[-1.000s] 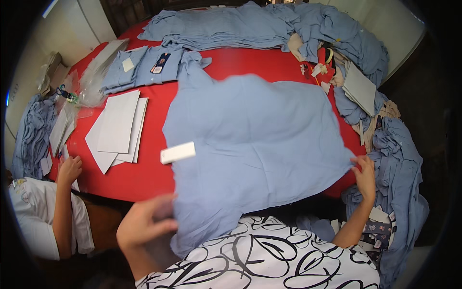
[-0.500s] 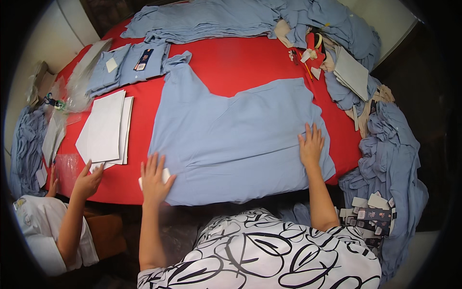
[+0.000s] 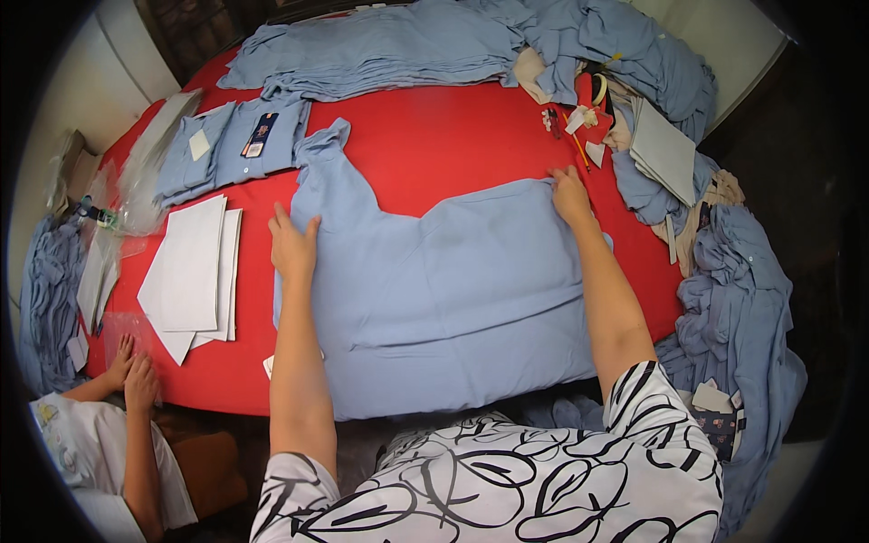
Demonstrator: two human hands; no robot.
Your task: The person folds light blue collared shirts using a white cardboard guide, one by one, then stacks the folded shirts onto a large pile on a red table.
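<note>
A light blue shirt (image 3: 444, 299) lies spread flat across the red table, its near edge at the table's front and one sleeve stretching away at the far left. My left hand (image 3: 295, 242) rests at the shirt's left side, thumb and fingers apart. At the far right corner of the shirt, my right hand (image 3: 570, 195) has its fingers curled over the cloth edge. A small white card (image 3: 269, 365) shows beside my left forearm, partly hidden by it.
White card sheets (image 3: 188, 271) lie left of the shirt, with folded shirts (image 3: 262, 145) beyond. Stacked blue shirts (image 3: 380, 54) line the far edge. Garments (image 3: 738, 271) heap at right, near grey boards (image 3: 661, 149). At lower left, a co-worker's hands (image 3: 131, 371) touch clear plastic.
Both my hands have slid away from me along the shirt's sides, the right one to the far corner. The co-worker's hands have come together over the plastic. The view has shifted slightly.
</note>
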